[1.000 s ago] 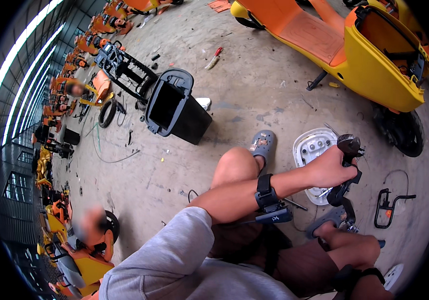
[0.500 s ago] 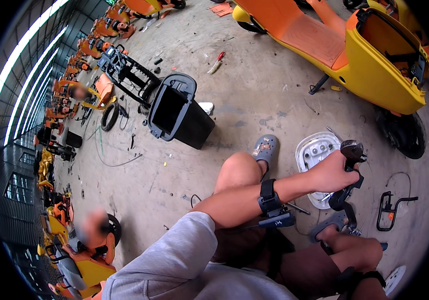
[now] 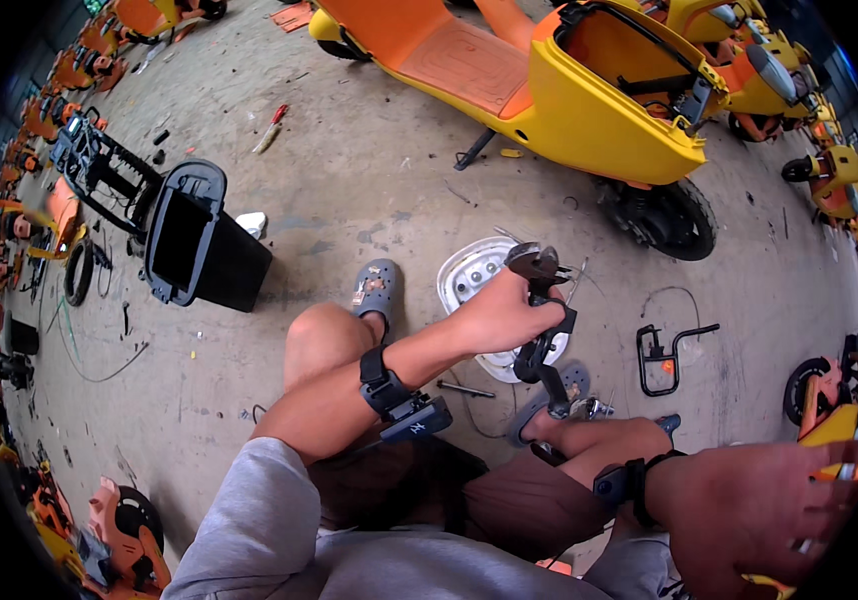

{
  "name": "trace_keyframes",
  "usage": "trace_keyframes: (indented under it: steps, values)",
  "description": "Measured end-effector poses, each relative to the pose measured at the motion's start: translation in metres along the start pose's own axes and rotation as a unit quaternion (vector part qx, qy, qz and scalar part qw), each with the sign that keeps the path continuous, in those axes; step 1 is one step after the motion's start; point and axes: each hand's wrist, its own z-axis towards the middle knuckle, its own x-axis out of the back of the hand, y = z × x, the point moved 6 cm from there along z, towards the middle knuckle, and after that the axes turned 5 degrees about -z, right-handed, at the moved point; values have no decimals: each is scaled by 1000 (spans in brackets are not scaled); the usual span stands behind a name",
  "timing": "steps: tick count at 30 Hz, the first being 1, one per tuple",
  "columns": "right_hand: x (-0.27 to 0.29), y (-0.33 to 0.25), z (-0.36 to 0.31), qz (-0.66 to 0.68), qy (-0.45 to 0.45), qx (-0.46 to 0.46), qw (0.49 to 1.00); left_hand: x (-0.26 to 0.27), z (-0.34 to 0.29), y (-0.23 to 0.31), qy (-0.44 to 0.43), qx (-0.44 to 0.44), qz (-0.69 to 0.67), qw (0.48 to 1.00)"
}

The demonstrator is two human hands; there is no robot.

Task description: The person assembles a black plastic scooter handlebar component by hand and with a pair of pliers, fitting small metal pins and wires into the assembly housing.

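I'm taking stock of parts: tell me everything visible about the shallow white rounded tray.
The shallow white rounded tray looks like smooth, hard plastic. It lies face-up on the grey concrete floor, with raised rim and several round, metallic-looking bits showing in its upper left; whether these are fixed, I cannot tell. The bare left hand and the long black object it grips hide much of the rest; whether either touches it is unclear.
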Motion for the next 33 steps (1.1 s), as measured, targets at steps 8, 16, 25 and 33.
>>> trace_keyframes:
  steps: [8,16,25,33]
  values:
    - [30,137,-126,-40,-311,-623,717,6,-5,2,-6,100,35,994]
    - [99,103,-217,112,-319,-822,458,-14,-11,-6,-76,103,13,992]
    - [96,91,-227,70,-437,-739,507,-1,-13,-17,-13,145,88,985]
    - [94,98,-203,36,-327,-712,620,-18,-15,7,-58,30,139,988]
